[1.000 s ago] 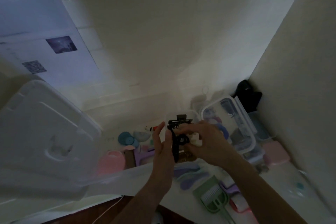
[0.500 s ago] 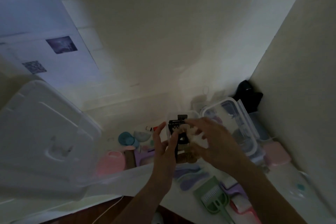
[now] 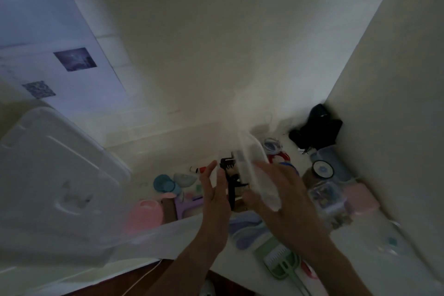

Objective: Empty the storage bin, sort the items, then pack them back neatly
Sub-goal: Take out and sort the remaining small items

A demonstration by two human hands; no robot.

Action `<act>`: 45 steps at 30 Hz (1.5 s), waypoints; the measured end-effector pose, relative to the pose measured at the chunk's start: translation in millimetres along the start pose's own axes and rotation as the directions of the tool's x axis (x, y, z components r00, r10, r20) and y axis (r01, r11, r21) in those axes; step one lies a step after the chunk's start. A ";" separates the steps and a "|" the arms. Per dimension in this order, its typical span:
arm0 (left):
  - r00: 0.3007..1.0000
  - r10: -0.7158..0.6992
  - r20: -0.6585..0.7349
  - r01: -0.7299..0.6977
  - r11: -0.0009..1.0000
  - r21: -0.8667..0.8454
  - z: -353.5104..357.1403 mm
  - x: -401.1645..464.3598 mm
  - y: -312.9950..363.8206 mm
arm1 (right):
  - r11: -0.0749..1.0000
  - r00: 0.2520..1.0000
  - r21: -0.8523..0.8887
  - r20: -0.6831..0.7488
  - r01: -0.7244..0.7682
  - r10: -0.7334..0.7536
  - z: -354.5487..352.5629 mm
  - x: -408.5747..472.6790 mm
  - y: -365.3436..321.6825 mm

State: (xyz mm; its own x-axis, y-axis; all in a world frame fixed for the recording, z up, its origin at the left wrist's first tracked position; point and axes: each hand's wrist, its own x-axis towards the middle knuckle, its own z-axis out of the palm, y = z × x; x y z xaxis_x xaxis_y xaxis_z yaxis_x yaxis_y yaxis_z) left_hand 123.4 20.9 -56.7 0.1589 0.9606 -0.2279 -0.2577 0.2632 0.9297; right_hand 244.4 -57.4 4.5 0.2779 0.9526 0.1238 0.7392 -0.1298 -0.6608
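My left hand (image 3: 216,196) is raised over the white table and holds a black clip-like tool (image 3: 230,179) upright against its palm, thumb and fingers pointing up. Just to the right, my right hand (image 3: 281,202) grips a clear plastic lid (image 3: 254,166), which is blurred with motion and stands on edge next to the tool. The big clear storage bin (image 3: 55,175) lies tipped at the left. Sorted items are spread on the table (image 3: 182,230) behind and below my hands.
A pink bowl (image 3: 144,214), teal cups (image 3: 165,184) and a purple piece lie at centre left. A green scoop (image 3: 278,262) sits near the front. Small clear boxes (image 3: 326,194), a pink box (image 3: 360,199) and a dark object (image 3: 317,127) crowd the right corner by the wall.
My right hand let go of the black tool, took the clear lid from the container at the right and swung it toward the tool. My left hand stayed put.
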 end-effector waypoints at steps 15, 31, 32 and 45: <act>0.984 -0.167 0.058 0.175 0.966 -0.189 12.0 -16.2 29.0 | 0.978 0.977 -0.058 -0.053 0.202 -0.206 31.9 12.6 33.9; 0.950 -0.307 0.060 0.313 0.940 -0.136 5.9 -2.2 54.0 | 0.952 0.965 0.189 0.058 0.240 -0.255 -22.8 33.0 39.1; 0.954 -0.291 0.067 0.298 0.942 -0.155 6.9 -2.5 54.1 | 0.942 0.985 0.297 0.033 0.154 -0.171 -23.0 31.5 36.6; 0.991 -0.133 0.033 0.137 0.973 -0.186 23.7 -12.6 63.5 | 0.497 0.970 0.835 0.170 -0.236 0.175 -31.7 31.0 30.1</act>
State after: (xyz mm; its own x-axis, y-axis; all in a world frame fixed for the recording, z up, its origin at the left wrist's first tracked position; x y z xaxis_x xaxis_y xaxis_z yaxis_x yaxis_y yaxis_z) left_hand 127.6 23.4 12.1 0.2231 0.9136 -0.3400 -0.4062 0.4042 0.8195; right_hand 294.7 -40.5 11.8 0.2944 0.9479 -0.1216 -0.2105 -0.0598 -0.9758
